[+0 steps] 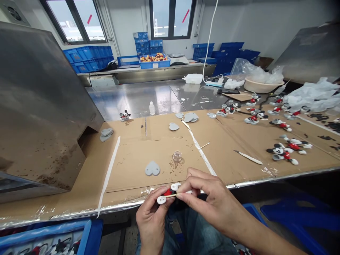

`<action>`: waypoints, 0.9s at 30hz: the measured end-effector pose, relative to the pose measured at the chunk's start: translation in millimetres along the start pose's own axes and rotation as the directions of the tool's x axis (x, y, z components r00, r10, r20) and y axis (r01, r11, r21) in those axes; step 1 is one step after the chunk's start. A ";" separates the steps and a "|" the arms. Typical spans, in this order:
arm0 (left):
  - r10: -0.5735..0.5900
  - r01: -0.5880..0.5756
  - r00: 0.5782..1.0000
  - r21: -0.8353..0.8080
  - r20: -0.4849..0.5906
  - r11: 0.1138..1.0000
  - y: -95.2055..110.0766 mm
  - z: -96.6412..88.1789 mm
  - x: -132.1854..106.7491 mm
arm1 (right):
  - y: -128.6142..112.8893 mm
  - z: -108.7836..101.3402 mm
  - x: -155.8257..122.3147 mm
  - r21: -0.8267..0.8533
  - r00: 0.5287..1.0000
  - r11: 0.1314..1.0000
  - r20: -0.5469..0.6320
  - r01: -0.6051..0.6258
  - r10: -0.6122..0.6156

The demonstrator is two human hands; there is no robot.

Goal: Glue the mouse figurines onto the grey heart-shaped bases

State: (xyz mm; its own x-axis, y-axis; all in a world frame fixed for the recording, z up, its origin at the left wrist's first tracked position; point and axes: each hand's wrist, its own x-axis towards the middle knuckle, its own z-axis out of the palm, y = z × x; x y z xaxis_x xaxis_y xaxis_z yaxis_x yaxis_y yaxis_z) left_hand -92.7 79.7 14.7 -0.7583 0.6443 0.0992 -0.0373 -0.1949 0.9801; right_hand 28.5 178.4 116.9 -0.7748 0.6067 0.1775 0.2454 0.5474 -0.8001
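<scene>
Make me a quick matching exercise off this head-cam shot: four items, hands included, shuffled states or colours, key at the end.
Column 1
1. Left hand
2. Right hand
3. Small jar
4. Pointed tool

Column 2
A. Pale, with a dark tip
B. Holds a red and white figurine
C. Clear, standing by brown spots on the cardboard
D. Pinches a thin stick

Pairs: 1-B, 2-D, 3-C, 4-A
</scene>
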 end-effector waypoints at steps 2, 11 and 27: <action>-0.055 0.055 0.998 -0.045 -0.012 0.997 -0.7 1.2 1.0 | 1.4 -3.8 3.0 0.020 0.999 1.000 -0.044 -0.025 0.026; -0.235 0.208 0.960 -0.172 -0.150 0.963 -7.5 7.6 -2.4 | 37.5 -20.6 37.8 -0.127 0.948 0.990 -0.316 -0.066 0.022; -0.176 0.167 0.973 -0.068 -0.151 0.984 -11.3 2.1 4.1 | 77.9 -18.0 53.9 -0.357 0.939 0.924 -0.344 -0.140 0.009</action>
State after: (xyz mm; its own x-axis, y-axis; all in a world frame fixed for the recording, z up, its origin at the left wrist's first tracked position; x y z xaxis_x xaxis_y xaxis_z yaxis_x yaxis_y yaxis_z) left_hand -94.0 86.0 4.4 -0.8293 0.5496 -0.1014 -0.2075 -0.1344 0.9690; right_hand 16.3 264.1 74.5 -0.5250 0.7730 0.3562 0.5429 0.6265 -0.5593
